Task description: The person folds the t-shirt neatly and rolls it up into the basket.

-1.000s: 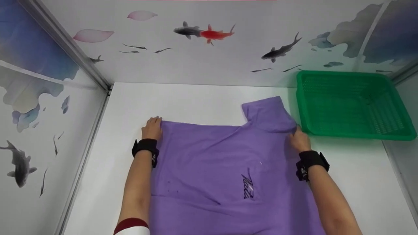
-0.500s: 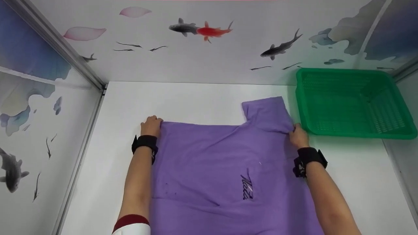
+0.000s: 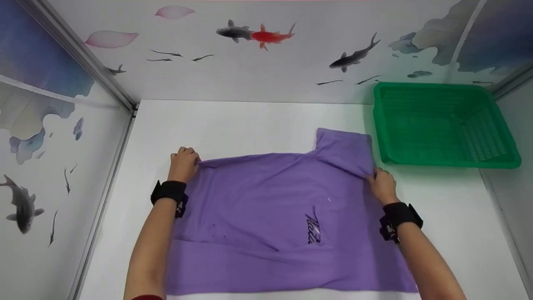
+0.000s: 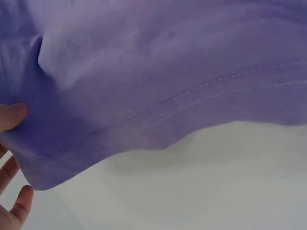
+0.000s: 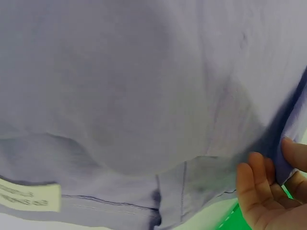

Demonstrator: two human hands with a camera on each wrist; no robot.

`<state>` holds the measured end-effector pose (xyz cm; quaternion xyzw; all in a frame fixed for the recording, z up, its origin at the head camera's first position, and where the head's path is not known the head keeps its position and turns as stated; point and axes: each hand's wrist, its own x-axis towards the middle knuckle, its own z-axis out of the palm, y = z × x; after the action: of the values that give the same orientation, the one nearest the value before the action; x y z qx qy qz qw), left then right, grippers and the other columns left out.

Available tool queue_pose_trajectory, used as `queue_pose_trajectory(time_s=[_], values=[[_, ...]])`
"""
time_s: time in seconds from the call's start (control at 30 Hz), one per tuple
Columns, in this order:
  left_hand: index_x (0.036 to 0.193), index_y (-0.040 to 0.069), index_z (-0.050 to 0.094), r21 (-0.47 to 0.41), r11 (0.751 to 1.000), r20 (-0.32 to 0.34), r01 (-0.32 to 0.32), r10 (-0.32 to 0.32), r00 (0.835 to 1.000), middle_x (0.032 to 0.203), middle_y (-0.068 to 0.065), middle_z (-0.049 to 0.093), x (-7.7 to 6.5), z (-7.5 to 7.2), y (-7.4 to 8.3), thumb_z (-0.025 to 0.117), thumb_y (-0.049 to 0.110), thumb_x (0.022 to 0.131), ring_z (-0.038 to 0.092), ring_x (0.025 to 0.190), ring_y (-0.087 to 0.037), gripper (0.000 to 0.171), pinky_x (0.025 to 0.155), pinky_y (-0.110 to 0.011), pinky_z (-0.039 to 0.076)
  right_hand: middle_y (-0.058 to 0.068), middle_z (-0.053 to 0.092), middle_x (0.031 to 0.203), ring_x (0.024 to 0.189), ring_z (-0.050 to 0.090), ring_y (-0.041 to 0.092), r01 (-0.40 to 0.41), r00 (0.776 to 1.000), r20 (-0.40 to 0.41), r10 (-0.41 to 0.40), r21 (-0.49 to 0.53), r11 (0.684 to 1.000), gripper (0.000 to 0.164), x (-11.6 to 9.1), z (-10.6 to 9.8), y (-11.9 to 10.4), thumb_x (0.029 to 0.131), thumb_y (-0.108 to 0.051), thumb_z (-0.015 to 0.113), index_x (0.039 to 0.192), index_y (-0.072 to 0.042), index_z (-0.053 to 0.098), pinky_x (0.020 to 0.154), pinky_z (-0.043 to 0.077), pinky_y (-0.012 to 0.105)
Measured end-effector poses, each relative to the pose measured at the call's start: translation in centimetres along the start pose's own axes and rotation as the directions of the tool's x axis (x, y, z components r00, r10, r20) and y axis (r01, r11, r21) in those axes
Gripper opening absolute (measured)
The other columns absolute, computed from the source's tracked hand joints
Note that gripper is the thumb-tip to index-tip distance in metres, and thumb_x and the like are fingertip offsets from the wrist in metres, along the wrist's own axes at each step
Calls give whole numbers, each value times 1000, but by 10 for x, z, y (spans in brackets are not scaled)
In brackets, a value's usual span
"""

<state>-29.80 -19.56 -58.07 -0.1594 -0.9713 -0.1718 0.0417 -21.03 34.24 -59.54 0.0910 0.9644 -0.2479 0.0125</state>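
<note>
A purple T-shirt (image 3: 258, 208) lies sideways on the white table, its dark script lettering facing up and a short sleeve pointing away at the far right. My left hand (image 3: 183, 165) pinches the shirt's far left corner. The left wrist view shows the double-stitched hem (image 4: 163, 103) there, with my thumb on top and fingers beneath. At the shoulder below the sleeve, my right hand (image 3: 382, 185) pinches the cloth between thumb and fingers. In the right wrist view the fabric is lifted, and a white printed label (image 5: 29, 195) shows at lower left.
A green plastic basket (image 3: 447, 160) stands at the back right, close to the sleeve. White panels printed with fish close off the back and left of the table (image 3: 233, 125). A metal frame strip runs along the left corner.
My left hand has moved left and nearer, pulling the hem corner with it. The right hand has come slightly nearer too. The sleeve has turned rightward, and the shirt's near edge now shows.
</note>
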Motion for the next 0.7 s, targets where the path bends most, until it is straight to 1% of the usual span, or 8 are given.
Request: queue_pose_trajectory(time_s=[0.13,0.2,0.23,0.3,0.37,0.43,0.53,0.7], values=[[83,-4,69,-39,998,-55,-47,44,998,87,-18,63,-22,-4,0,71,-8,79,54,95,-39,7,80,-56,40,37,57,89,89,56,53,-10,999,-36,12,40,999,24,-15,-6,0,95,-6,58,94,17,53,77,44,60],[83,-3,69,-57,996,-77,-67,63,995,85,-17,62,-32,-4,1,71,-9,78,54,93,-38,8,79,-56,40,40,57,98,97,55,55,-34,998,-42,36,67,997,27,-23,-11,0,95,-6,56,104,19,54,82,43,62],[82,-3,68,-68,995,-84,-73,67,994,84,-17,62,-38,-4,2,70,-10,78,54,92,-38,9,78,-56,40,40,57,102,100,54,55,-45,998,-41,48,81,996,29,-27,-13,1,95,-6,56,109,20,54,85,42,62],[82,-3,67,-88,993,-90,-73,65,994,84,-17,62,-49,-3,1,70,-11,77,53,90,-38,10,78,-56,40,40,56,104,102,53,55,-58,997,-38,62,102,993,31,-36,-17,4,95,-6,55,113,20,53,87,41,63],[81,-2,67,-107,992,-93,-66,56,994,84,-17,61,-61,-3,1,70,-12,75,53,88,-38,12,77,-55,39,38,56,102,100,54,53,-62,996,-49,68,115,991,29,-46,-21,8,94,-6,55,110,19,54,85,41,62],[80,-2,67,-123,991,-95,-60,48,994,83,-16,60,-72,-1,-1,70,-13,74,52,86,-38,13,75,-55,39,35,56,96,94,55,51,-51,996,-63,59,118,992,24,-56,-24,12,93,-5,56,102,17,55,81,41,61],[78,-1,66,-130,989,-109,-70,56,992,80,-15,59,-90,1,-3,72,-14,71,53,82,-38,16,71,-55,40,30,55,89,86,55,46,-36,996,-79,46,127,991,18,-71,-26,17,92,-4,57,92,13,54,75,42,57],[74,1,63,-138,986,-130,-91,73,989,78,-13,56,-118,7,-3,71,-17,66,53,77,-36,21,66,-54,41,27,55,87,83,55,42,-42,996,-75,52,138,990,15,-94,-23,23,91,-4,58,88,11,54,72,42,53]])
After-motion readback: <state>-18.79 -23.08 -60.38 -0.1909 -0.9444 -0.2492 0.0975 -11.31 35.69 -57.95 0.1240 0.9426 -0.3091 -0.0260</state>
